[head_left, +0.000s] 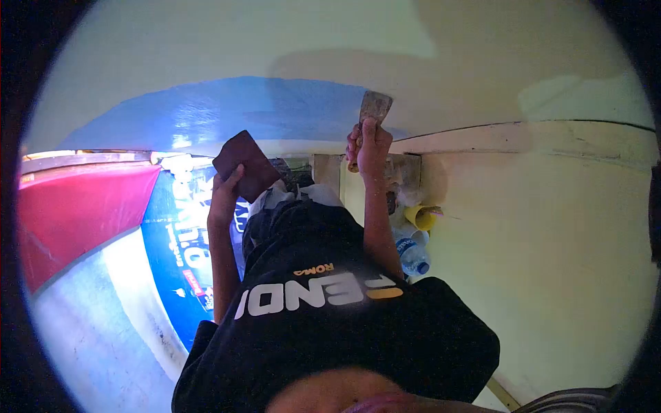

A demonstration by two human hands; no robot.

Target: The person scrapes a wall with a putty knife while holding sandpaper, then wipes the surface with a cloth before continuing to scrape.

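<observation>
Fingers of the right hand (370,148) clench a scraper (375,107) at twelve o'clock, blade laid flat on the wall (516,62) to bite the blue paint (227,110), I reckon, while the left hand (226,196) grips a dark pad (244,164) at ten.

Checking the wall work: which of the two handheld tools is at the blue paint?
The metal scraper in the right hand, blade tip at the blue patch's edge; the left hand's maroon pad is held lower.

Both arms outstretched, elbows bent — left hand (226,191) clamped closed, right hand (370,146) fisted, slightly higher.
</observation>
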